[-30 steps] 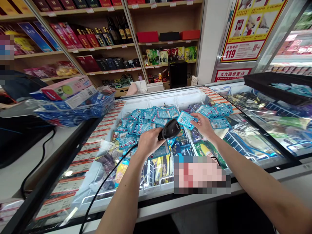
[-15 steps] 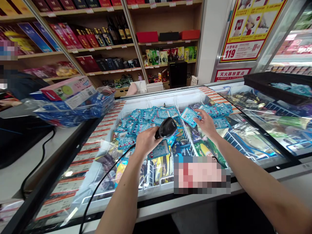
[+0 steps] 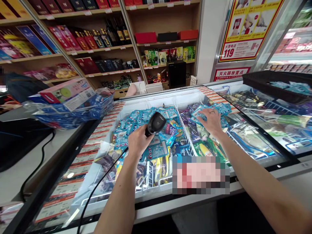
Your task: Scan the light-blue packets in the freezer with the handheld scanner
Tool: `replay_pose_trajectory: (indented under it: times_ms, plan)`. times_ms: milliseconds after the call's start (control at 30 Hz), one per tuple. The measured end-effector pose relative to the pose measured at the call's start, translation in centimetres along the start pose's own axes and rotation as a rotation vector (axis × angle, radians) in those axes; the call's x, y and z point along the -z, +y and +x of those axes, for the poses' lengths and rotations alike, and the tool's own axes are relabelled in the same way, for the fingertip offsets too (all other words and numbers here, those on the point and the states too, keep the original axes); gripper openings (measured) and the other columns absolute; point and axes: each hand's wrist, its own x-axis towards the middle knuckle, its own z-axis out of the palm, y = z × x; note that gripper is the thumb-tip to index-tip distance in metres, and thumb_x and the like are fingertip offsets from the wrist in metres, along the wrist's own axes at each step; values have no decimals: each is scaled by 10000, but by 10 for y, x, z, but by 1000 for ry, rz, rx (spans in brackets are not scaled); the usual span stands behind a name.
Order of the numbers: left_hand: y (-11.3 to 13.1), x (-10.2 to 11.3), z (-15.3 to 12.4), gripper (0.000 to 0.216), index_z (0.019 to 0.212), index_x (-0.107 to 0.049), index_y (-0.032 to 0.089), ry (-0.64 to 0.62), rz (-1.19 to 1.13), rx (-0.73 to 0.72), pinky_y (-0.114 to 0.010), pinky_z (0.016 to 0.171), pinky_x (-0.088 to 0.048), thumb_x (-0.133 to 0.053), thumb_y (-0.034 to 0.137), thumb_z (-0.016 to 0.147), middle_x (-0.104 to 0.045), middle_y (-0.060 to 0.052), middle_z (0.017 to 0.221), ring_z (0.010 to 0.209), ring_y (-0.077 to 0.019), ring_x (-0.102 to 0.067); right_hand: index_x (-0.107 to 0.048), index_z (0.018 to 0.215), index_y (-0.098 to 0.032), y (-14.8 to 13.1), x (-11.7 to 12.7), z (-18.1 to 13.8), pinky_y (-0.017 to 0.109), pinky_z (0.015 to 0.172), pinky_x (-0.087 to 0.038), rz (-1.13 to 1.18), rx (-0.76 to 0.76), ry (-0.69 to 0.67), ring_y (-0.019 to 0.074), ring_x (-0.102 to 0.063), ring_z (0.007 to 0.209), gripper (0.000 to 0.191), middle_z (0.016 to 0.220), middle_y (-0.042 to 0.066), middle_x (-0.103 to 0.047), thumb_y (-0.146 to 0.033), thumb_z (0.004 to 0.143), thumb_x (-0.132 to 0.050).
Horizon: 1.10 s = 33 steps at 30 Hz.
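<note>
My left hand is wrapped around the handle of a black corded barcode scanner, held over the freezer's left basket. Beneath and around it lie several light-blue printed packets; some are hidden by the scanner. My right hand hovers low at the right basket, fingers apart and stretched over another group of blue packets. One blue packet lies by its fingertips; whether they touch it is hard to see.
A white wire divider separates the baskets of packaged goods. The scanner's cable runs down left. Blue plastic-wrapped packs stand on the left counter, near another person's hand. A black tray sits at right.
The scanner and my left hand have moved slightly left. My right hand has shifted right and let go of the blue packet it pinched, its fingers now spread.
</note>
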Motion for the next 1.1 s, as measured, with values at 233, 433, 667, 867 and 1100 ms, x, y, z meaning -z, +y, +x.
replay_pose_trajectory:
  times_ms: [233,433,667,867,1100]
  plan:
    - [-4,-1,1,369,1023,-563,239,8,16,62,-254,560,-338,-441,483,774,-660,-48,940,844,-209,-597,-673,901,-285,-1,-6,-5,565,934,-243,-87,152,-131,283,-428,1063,203,1103,32,-596,-347,814,-500]
    - [-12,-1,2,407,983,-568,235,35,23,131,-268,527,-326,-407,544,772,-663,-55,883,798,-225,-602,-654,989,-273,-18,1,-4,559,980,-230,43,174,-167,283,-415,1137,236,1174,34,-570,-316,827,-487]
    - [-11,0,2,411,1000,-564,228,27,28,163,-266,547,-347,-431,534,760,-661,-59,881,816,-226,-602,-556,1149,-358,-86,17,-16,398,951,-378,542,486,-719,172,-492,1112,305,1197,-43,-568,-364,868,-439]
    - [-10,-1,2,377,955,-572,231,19,31,166,-266,558,-354,-426,521,764,-660,-54,859,794,-220,-599,-523,1192,-348,-109,16,-23,354,949,-354,595,709,-964,149,-489,1063,336,1246,-56,-535,-393,874,-424]
    - [-10,-4,2,365,968,-566,239,22,25,150,-263,550,-343,-431,512,767,-658,-48,854,794,-217,-595,-669,957,-307,-96,16,-16,358,895,-381,486,720,-783,168,-534,962,295,1031,-21,-652,-481,834,-466]
